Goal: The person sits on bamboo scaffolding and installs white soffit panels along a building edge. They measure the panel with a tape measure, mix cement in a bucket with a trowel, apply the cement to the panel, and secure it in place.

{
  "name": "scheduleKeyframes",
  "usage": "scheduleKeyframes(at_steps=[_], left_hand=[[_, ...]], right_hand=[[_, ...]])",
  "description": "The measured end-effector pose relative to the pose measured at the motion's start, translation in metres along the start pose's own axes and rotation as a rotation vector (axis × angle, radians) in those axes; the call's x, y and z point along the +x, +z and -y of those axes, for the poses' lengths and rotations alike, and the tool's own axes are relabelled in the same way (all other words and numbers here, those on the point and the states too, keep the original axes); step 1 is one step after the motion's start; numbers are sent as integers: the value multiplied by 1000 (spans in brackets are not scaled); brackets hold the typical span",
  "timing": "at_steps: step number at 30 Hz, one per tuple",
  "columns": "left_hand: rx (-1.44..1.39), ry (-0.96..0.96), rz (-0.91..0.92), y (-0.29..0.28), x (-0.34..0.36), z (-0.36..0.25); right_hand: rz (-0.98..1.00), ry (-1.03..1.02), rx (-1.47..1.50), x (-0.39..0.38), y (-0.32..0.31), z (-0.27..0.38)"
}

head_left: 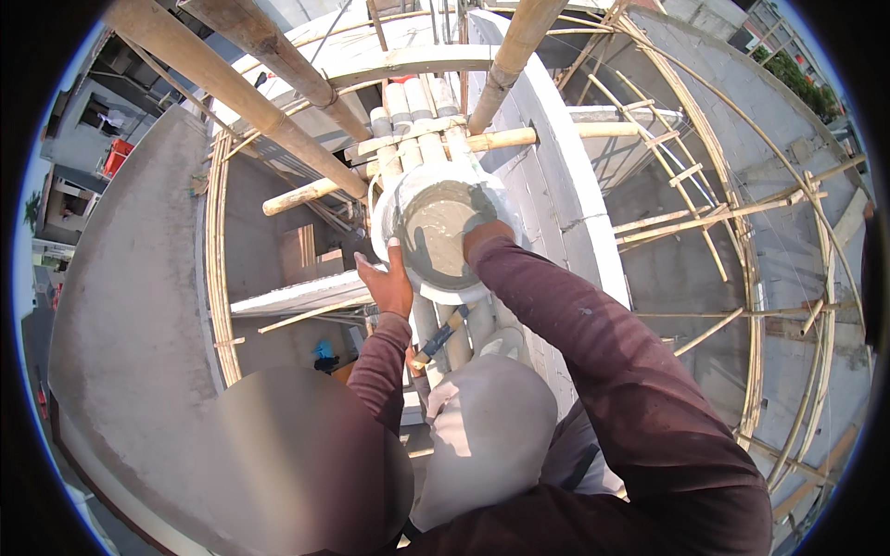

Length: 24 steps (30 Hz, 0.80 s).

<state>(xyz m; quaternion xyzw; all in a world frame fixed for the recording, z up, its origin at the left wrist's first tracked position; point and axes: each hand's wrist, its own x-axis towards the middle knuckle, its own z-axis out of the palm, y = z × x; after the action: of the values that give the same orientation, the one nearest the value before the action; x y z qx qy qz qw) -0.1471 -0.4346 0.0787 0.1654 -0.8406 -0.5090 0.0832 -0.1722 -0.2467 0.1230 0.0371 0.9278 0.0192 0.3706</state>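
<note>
A dusty maroon sleeve [603,338] lies nearest. The left hand [387,285] has a loose, spread grip against the round white bucket [443,296]; the right hand [486,238] reaches inside, its grip hidden, so I cannot tell its hold. Wet grey mortar [431,227] fills the bucket, set on pale round poles [428,148].

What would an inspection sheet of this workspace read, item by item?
Surface: pale poles side by side beneath the white bucket.
Things in use: the bucket holds wet grey mix.
Clutter: slim dark-and-tan object below the bucket in view, kind unclear; small blue item at lower left.
Hands: left hand spread at the bucket's left rim; right hand in the mix, fingers hidden.
Cables: nothing seen for certain.
Surroundings: bamboo pole, white wall at right, curved grey wall at left.
</note>
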Motion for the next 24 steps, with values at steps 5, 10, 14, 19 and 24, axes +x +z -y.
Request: scheduleKeyframes(at_steps=[5, 10, 14, 19, 24], left_hand=[[-172, 366, -106, -64, 78, -111], [-173, 751, -311, -96, 158, -254], [-166, 819, -386, -105, 214, -317], [-287, 873, -115, -109, 249, -348], [-359, 640, -114, -95, 247, -348]], right_hand=[[-2, -39, 195, -42, -30, -45], [-144, -207, 560, -49, 12, -104], [-221, -326, 918, -64, 52, -120], [-338, -284, 952, -105, 82, -126], [-309, -288, 1015, -178, 80, -160]])
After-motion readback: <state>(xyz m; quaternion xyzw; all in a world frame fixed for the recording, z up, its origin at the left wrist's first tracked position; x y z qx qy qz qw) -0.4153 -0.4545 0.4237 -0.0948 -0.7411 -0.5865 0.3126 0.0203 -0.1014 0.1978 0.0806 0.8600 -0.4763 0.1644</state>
